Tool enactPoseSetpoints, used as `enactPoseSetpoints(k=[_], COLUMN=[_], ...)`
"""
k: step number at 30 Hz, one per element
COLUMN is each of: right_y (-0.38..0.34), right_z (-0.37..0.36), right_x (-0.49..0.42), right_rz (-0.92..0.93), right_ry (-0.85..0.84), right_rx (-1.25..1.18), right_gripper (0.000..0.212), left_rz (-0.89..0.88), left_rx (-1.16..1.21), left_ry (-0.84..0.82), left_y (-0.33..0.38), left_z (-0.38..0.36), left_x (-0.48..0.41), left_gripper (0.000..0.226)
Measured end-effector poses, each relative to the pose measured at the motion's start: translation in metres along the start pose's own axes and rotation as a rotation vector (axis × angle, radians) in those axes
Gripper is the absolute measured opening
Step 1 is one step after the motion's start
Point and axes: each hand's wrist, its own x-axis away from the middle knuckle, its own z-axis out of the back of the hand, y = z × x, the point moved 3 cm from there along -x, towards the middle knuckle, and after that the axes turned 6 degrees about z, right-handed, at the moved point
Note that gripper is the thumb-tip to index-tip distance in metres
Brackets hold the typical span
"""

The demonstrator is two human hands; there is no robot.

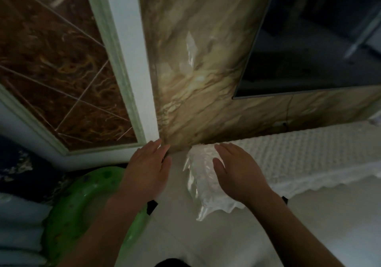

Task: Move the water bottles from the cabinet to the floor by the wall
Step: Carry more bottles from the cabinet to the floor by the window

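Note:
A shiny clear plastic-wrapped pack [201,176], apparently the water bottles though single bottles cannot be made out, lies on the pale floor [206,235] against the foot of the beige marble wall [191,76]. My right hand [239,173] hovers over the pack's right side, fingers spread, touching or just above the wrap. My left hand [147,169] is to the left of the pack, fingers apart, holding nothing, with its fingertips near the wall corner.
A cabinet with a white lace cover [309,159] runs along the wall on the right, under a dark wall-mounted TV [309,45]. A green inflatable ring [82,211] lies at lower left. White door trim [132,60] and brown tiles [53,64] are at left.

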Motion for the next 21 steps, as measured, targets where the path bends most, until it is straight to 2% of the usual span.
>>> enactPoseSetpoints(k=[4,7,10,13,17,21], right_y=[0.041,0.079,0.125,0.176,0.246,0.3], right_z=[-0.002,0.005,0.019,0.037,0.062,0.079], right_x=[0.007,0.017,0.031,0.048,0.071,0.091], right_rz=[-0.014,-0.007,-0.005,-0.003,-0.027,-0.048], right_ry=[-0.026,-0.03,-0.08,-0.079,-0.062,-0.041], right_rx=[-0.009,-0.032,-0.047,-0.065,-0.089,-0.12], right_gripper=[0.063,0.062,0.058,0.064,0.052,0.049], left_rz=[-0.076,-0.107,-0.084,-0.069,-0.075,-0.115], left_rx=[-0.011,-0.007,-0.032,-0.04,-0.021,0.01], left_ry=[0.07,0.128,0.097,0.076,0.065,0.027], left_y=[0.036,0.07,0.113,0.164,0.234,0.287], left_z=[-0.013,-0.026,-0.047,-0.069,-0.096,-0.118], left_x=[-0.003,-0.002,-0.001,0.0,-0.001,-0.005], left_gripper=[0.055,0.044,0.043,0.042,0.046,0.051])
